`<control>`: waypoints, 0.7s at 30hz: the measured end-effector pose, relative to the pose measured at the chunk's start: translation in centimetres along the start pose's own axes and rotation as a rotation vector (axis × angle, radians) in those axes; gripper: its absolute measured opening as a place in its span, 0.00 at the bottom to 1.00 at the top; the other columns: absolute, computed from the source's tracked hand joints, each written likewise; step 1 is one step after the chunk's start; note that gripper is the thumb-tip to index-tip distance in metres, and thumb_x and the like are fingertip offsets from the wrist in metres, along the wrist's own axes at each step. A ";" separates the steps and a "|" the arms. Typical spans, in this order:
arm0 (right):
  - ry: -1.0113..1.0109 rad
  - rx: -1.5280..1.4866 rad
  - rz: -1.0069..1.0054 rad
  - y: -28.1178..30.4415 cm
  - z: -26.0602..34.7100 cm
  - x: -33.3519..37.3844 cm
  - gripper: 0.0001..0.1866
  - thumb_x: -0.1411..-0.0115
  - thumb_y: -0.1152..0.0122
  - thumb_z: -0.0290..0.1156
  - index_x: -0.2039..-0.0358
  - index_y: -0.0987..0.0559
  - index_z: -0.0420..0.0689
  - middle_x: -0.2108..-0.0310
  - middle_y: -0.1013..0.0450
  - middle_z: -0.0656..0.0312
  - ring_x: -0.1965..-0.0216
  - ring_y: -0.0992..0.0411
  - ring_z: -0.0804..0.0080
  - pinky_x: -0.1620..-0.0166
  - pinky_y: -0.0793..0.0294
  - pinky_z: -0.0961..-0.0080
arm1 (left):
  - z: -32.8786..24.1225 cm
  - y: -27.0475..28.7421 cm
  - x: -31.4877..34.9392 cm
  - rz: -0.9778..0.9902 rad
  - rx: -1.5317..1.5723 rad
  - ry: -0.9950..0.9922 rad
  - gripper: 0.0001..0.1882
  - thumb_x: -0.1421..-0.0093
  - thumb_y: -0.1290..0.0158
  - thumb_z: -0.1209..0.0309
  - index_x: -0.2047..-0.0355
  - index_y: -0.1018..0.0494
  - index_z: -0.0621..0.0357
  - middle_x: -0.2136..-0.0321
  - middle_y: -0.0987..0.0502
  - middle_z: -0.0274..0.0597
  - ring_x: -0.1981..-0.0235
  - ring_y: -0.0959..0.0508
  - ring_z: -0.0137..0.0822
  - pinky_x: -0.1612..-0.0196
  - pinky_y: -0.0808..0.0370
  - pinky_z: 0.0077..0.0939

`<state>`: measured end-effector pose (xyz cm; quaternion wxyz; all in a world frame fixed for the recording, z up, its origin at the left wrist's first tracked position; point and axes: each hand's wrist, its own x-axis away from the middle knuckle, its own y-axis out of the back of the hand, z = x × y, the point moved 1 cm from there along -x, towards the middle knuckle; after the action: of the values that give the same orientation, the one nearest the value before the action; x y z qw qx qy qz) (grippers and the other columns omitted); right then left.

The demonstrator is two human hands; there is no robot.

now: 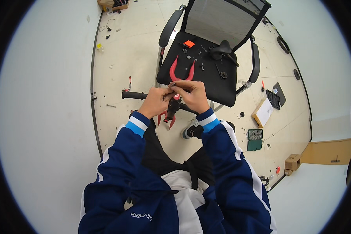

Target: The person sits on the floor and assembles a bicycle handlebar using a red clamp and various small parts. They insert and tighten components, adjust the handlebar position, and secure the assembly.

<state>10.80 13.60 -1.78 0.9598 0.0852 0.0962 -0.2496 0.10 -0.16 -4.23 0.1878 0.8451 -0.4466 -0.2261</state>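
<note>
The chair (222, 94) is on the far side of the handlebar (135, 95). The saddle (221, 50) lies on the chair's seat, to the right. The left hand (156, 102) and right hand (193, 95) are over the handlebar's middle. To the right, on the floor, lie a tool case (273, 99) and, nearer, a small box (255, 134). A carton (292, 162) sits nearer still, farther right.

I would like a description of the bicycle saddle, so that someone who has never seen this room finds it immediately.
Start at the black chair with a mesh backrest. On its seat, look near the backrest, toward the armrest on the picture's right: the saddle is there. It is black and rounded, with a post sticking out, and far bulkier than the small loose parts near it.
</note>
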 end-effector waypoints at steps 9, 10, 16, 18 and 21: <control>-0.004 0.034 -0.080 -0.4 -0.1 0.3 0.08 0.46 0.31 0.24 0.66 0.15 0.34 0.69 0.18 0.59 0.66 0.20 0.77 0.60 0.21 0.79 | -1.0 -0.7 0.6 -0.218 0.154 0.005 0.07 0.45 0.38 0.79 0.64 0.17 0.65 0.72 0.17 0.50 0.73 0.16 0.37 0.68 0.23 0.26; -0.003 -0.006 -0.071 -0.6 0.1 0.1 0.08 0.45 0.31 0.23 0.65 0.15 0.33 0.68 0.18 0.58 0.65 0.20 0.76 0.59 0.21 0.79 | -1.2 -0.7 0.6 -0.226 0.140 -0.018 0.07 0.45 0.39 0.79 0.64 0.17 0.65 0.72 0.16 0.50 0.73 0.16 0.37 0.67 0.23 0.26; -0.057 -0.119 0.054 0.7 -0.4 0.2 0.09 0.43 0.34 0.22 0.62 0.16 0.33 0.64 0.17 0.57 0.62 0.20 0.76 0.56 0.22 0.79 | 0.1 -0.5 0.2 -0.105 0.112 -0.053 0.08 0.44 0.40 0.79 0.62 0.17 0.64 0.71 0.16 0.49 0.71 0.16 0.41 0.66 0.23 0.28; -0.033 -0.041 0.049 0.7 -0.4 0.2 0.08 0.42 0.34 0.21 0.62 0.16 0.32 0.65 0.17 0.57 0.63 0.20 0.75 0.57 0.21 0.79 | 0.0 -0.3 0.2 -0.078 0.114 -0.065 0.08 0.44 0.40 0.79 0.62 0.17 0.63 0.71 0.16 0.49 0.71 0.16 0.40 0.66 0.23 0.28; 0.011 0.045 -0.035 0.4 -0.5 0.4 0.07 0.42 0.34 0.19 0.63 0.17 0.30 0.66 0.17 0.55 0.65 0.20 0.74 0.58 0.20 0.79 | -0.6 -0.3 0.4 -0.124 0.117 -0.055 0.08 0.44 0.38 0.77 0.63 0.17 0.63 0.72 0.16 0.48 0.73 0.16 0.37 0.68 0.23 0.27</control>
<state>11.30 13.90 -2.30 0.9526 0.1064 0.0974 -0.2679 0.78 -0.25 -3.97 0.1112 0.8742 -0.4107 -0.2339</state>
